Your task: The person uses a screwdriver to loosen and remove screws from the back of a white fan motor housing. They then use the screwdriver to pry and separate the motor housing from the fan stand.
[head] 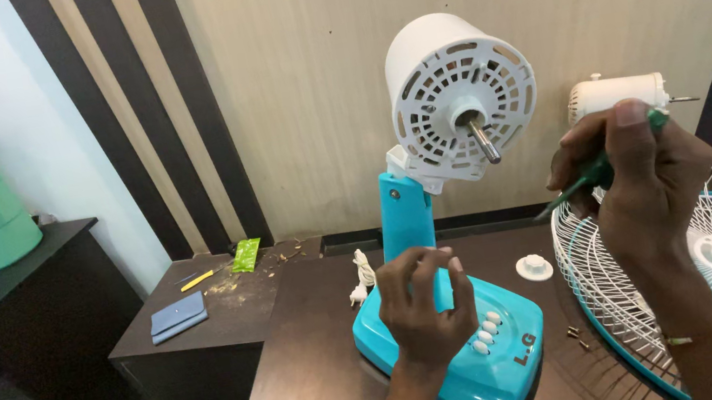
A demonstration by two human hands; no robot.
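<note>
fan: turquoise base, white motor | left hand: fingers curled, empty | right hand: gripping green screwdriver

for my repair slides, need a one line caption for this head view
Right hand holds a green screwdriver beside a bladeless blue table fan; left hand hovers over its base.

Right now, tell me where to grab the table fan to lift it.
Probably the blue upright neck, gripped from the left side. It is a slim column above the wide blue base; the white motor housing leans right, where the right hand holds a green screwdriver.
</note>
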